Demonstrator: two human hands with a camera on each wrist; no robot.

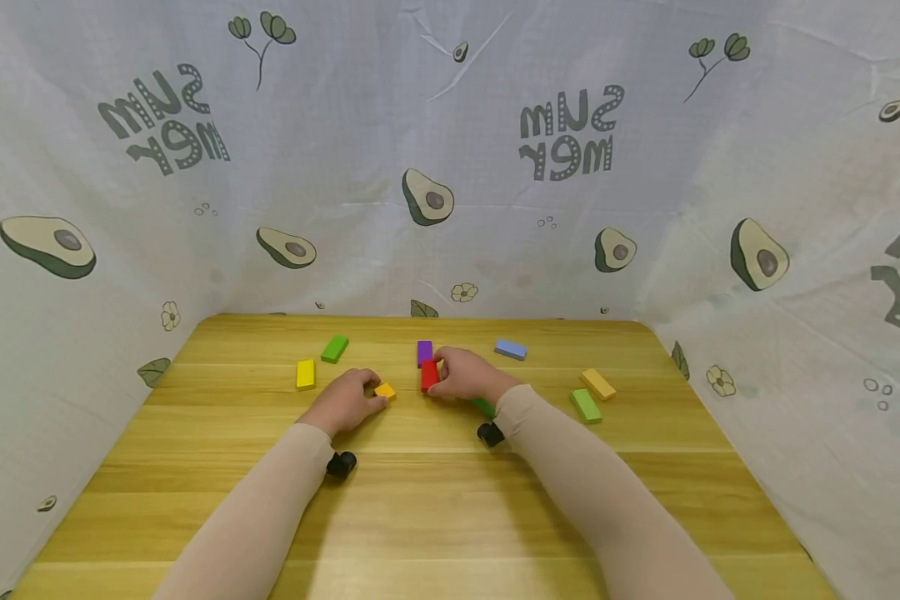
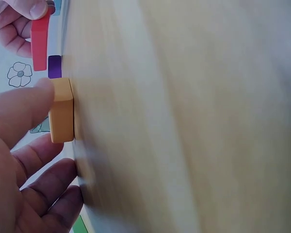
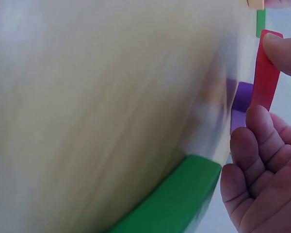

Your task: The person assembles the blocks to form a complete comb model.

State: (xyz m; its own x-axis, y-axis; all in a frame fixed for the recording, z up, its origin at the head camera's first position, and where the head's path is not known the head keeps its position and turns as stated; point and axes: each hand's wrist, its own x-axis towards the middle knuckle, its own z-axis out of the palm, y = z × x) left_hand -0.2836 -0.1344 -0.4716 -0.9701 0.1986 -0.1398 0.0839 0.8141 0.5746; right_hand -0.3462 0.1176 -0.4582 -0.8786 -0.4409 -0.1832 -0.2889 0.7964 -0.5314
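My left hand (image 1: 345, 402) pinches an orange block (image 1: 385, 392) between thumb and forefinger; the block (image 2: 61, 111) stands on the table in the left wrist view. The other fingers of that hand are spread loosely beside it. A red block (image 1: 429, 377) is gripped by its ends between the thumb and fingertips of my right hand (image 1: 467, 375). In the right wrist view the red block (image 3: 267, 70) is held up off the table. Just behind it lies a purple block (image 1: 424, 352), partly covered by the red one. A green block (image 1: 483, 407) is half hidden under my right wrist.
On the wooden table (image 1: 390, 517), a yellow block (image 1: 305, 375) and a green block (image 1: 334, 348) lie at left. A blue block (image 1: 510, 349), a tan block (image 1: 598, 384) and a light green block (image 1: 586, 406) lie at right. Printed cloth (image 1: 360, 167) hangs around the back and sides.
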